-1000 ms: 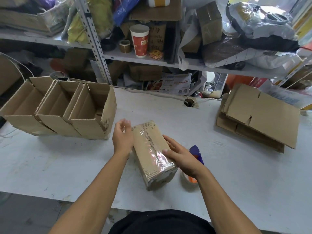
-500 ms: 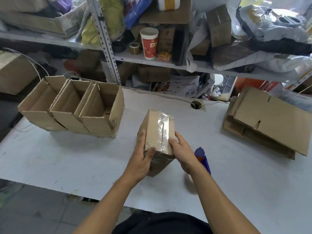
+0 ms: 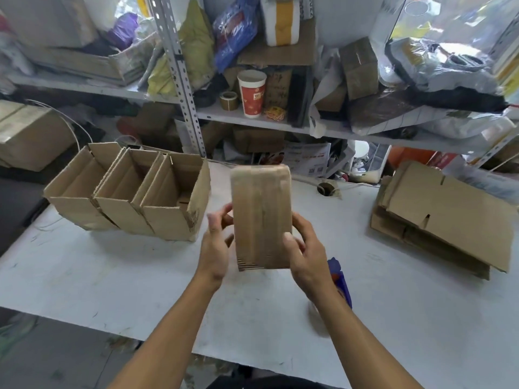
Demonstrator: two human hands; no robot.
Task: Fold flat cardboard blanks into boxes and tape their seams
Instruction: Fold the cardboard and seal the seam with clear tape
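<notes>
Gripping the folded box (image 3: 261,217) by its two long sides, the left hand (image 3: 216,248) and right hand (image 3: 304,255) hold it upright above the table's (image 3: 112,276) middle, fingers curled round its edges. Three open boxes (image 3: 132,195) stand at the table's far left corner; flat blanks (image 3: 443,223) are stacked near the right edge.

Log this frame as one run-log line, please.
phase: turning taped box | box: held above table | left hand: grips left side | right hand: grips right side | flat blanks: stacked right

You see a red paper cup (image 3: 251,92) upright on the metal shelf (image 3: 280,125) | a brown tape roll (image 3: 229,100) just left of it | yellow bag (image 3: 193,49) and blue bag (image 3: 234,29) above | white table (image 3: 112,276) below.
</notes>
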